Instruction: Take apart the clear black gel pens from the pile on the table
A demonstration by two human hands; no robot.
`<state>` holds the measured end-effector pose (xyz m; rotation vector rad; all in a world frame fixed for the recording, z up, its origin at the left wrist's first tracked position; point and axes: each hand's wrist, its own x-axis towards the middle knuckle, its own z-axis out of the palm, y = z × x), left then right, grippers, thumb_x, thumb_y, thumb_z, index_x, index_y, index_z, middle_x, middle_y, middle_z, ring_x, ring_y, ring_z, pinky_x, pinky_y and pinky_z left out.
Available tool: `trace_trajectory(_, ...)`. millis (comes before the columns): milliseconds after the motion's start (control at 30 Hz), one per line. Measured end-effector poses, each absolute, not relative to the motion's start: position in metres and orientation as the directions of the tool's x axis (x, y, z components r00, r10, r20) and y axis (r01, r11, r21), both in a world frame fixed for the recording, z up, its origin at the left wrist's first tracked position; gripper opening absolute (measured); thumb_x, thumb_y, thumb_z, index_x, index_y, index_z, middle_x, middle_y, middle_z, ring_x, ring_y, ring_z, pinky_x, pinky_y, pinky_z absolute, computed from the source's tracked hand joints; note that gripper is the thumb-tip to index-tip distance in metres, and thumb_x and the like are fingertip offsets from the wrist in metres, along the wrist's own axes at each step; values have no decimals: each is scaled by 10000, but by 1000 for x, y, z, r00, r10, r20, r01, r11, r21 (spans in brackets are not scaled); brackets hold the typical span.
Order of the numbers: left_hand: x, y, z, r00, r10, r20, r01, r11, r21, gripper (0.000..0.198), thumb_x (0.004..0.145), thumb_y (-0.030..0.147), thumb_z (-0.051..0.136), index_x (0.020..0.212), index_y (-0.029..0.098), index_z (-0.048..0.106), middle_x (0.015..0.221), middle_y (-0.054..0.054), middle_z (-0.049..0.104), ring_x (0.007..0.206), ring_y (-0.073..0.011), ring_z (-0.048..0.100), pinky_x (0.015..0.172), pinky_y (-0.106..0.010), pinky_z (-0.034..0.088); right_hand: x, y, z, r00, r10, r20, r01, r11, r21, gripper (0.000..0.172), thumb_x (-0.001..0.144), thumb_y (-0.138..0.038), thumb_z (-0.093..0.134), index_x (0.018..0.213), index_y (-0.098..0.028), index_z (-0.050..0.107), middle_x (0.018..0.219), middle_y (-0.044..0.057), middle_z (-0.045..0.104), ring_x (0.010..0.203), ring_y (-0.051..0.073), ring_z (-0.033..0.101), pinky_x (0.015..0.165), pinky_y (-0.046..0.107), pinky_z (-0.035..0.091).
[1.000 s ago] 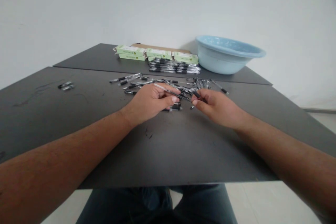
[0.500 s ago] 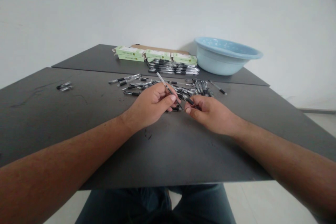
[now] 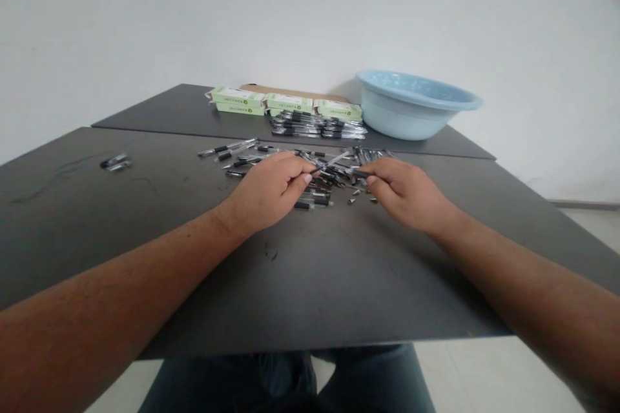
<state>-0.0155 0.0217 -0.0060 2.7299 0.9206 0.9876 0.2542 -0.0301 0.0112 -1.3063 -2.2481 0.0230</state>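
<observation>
My left hand (image 3: 276,187) pinches a thin pen refill (image 3: 338,158) near its dark end; its pale end slants up to the right. My right hand (image 3: 404,190) is closed on a pen barrel (image 3: 359,173), whose black grip end points left toward the refill. The two pieces are close together, and I cannot tell whether they touch. Under and around both hands lies a loose heap of pens and pen parts (image 3: 312,193), partly hidden by my fingers. A few small pen tips (image 3: 352,201) lie just left of my right hand.
Behind the heap are stacked clear pens with black grips (image 3: 295,132). Green-and-white boxes (image 3: 239,103) stand at the back, beside a light blue basin (image 3: 416,119). Some small clear and black parts (image 3: 116,162) lie far left on the dark table (image 3: 320,284).
The refill has swung from leaning up-left to leaning up-right. My right hand has moved slightly away to the right with the barrel, which now points left.
</observation>
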Motion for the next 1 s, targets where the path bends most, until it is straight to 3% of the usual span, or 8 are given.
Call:
trace_trajectory(333, -19, 26, -8, 621, 525, 581, 545, -823, 161, 317, 999, 271, 436, 1070, 139, 716, 935, -84, 692, 925, -233, 611, 842, -371, 481, 260, -29, 13, -354, 767, 535, 887, 457, -68, 264, 910, -247, 530, 1051, -171, 739, 958, 82, 754, 906, 256, 684, 820, 356, 502)
trace_trajectory(1000, -19, 24, -8, 643, 520, 562, 538, -829, 152, 309, 991, 265, 442, 1057, 137, 716, 960, -94, 679, 953, -239, 619, 877, -374, 484, 260, -30, 16, -328, 780, 532, 911, 410, -40, 272, 901, -259, 532, 1052, -187, 746, 939, 98, 742, 916, 276, 662, 845, 386, 493)
